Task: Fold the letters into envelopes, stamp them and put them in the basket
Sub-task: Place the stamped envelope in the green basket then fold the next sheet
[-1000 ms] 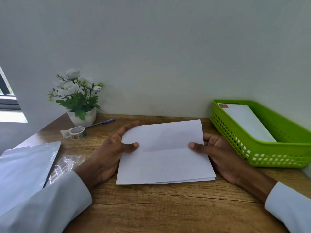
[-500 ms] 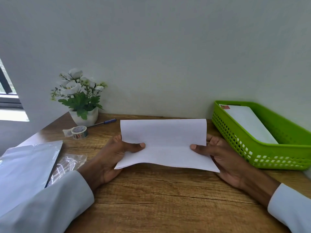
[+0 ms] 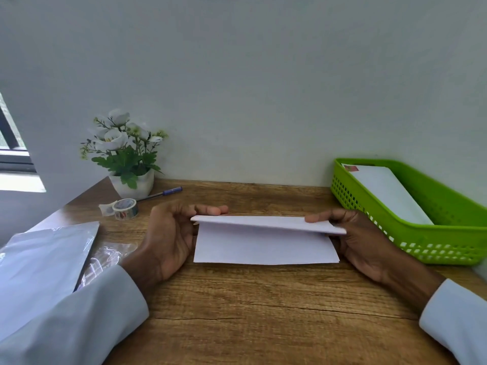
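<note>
Centrally, a white letter (image 3: 266, 243) lay on the wooden surface (image 3: 263, 312), its far flap raised and folded toward the person. The left hand (image 3: 171, 241) gripped the letter's left end, its fingers (image 3: 210, 209) curled over the top of the raised flap. The right hand (image 3: 366, 241) pinched the right end of that flap, with fingers laid along the fold's upper edge and the palm behind the sheet. Both wrists came out of pale sleeves.

At the right, touching the wall, stood a green plastic basket (image 3: 448, 248) with perforated sides. Inside it lay a white envelope (image 3: 387, 193), flat and slanted along the basket's length, carrying a red stamp (image 3: 351, 168) at its far left corner. Nothing else could be made out in the basket.

On the left edge of the surface lay a white plastic mailer (image 3: 44, 256) with a crinkled clear plastic bag (image 3: 108, 256) just beside it. Farther back sat a roll of printed tape (image 3: 125, 208), a blue pen (image 3: 163, 194), and a white pot of artificial flowers (image 3: 123, 154) against the wall.
</note>
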